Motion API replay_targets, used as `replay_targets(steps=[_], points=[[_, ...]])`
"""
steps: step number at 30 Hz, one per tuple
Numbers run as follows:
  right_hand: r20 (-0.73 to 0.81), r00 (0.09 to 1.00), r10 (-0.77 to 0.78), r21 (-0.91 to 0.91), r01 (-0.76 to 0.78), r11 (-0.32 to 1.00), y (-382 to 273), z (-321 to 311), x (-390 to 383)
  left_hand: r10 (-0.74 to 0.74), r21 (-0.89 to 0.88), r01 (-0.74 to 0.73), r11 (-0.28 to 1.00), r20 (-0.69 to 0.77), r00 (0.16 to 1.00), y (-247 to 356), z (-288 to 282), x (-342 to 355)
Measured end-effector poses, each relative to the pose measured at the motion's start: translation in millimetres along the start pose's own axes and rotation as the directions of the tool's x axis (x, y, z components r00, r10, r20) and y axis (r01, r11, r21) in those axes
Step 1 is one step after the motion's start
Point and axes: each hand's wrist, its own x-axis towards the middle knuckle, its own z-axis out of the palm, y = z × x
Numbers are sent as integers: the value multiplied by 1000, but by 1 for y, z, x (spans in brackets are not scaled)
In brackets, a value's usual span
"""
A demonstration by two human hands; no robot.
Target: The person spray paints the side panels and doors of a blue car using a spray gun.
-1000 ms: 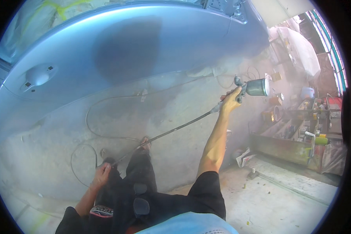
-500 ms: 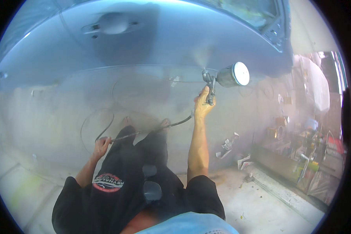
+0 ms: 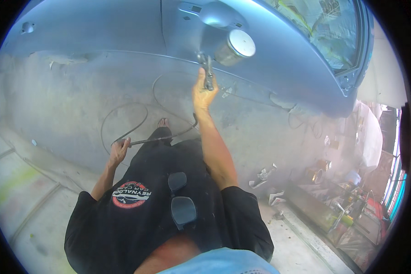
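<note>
My right hand (image 3: 204,93) is wrapped round the handle of a metal spray gun (image 3: 207,72), held out at arm's length. A silvery cup with a white lid (image 3: 242,43) sits on the gun's right side. The nozzle faces the blue car door (image 3: 137,36), just below the recessed door handle (image 3: 217,16). In my left hand (image 3: 119,150), lower and to the left, a dark air hose (image 3: 162,139) is gripped. That hose runs across my legs up toward my right wrist, and a loop of it hangs beyond my left hand.
Masking with crumpled paper and plastic covers the car window (image 3: 329,27). Scraps of paper (image 3: 262,176) lie on the hazy floor at the right. Farther right stands a cluttered bench (image 3: 315,205) with cans, tools and a red item. A white plastic cover (image 3: 367,132) hangs behind it.
The spray gun has moved left and up along the door, close beneath the handle. My view has shifted right, showing more window. My left hand keeps its hold on the hose.
</note>
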Motion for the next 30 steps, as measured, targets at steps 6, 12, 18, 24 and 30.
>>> replay_targets(steps=[6, 12, 18, 24, 30], points=[[199, 979, -40, 165, 6, 986, -31, 35, -23, -58, 36, 56, 998, 74, 996, 6, -9, 7], [58, 980, -188, 99, 182, 978, -44, -4, -26, 9, 38, -14, 999, 118, 993, 11, -10, 16], [-154, 986, 60, 26, -57, 998, -1, -121, 28, 108, -8, -108, 994, 144, 984, 33, 3, 31], [-354, 918, 178, 83, -159, 984, 13, -235, 89, 51, 26, -58, 998, 226, 973, 88, 42, 41], [-475, 855, 210, 111, -178, 978, 48, -336, 149, 163, -41, -158, 987, 224, 961, 128, 95, 63]])
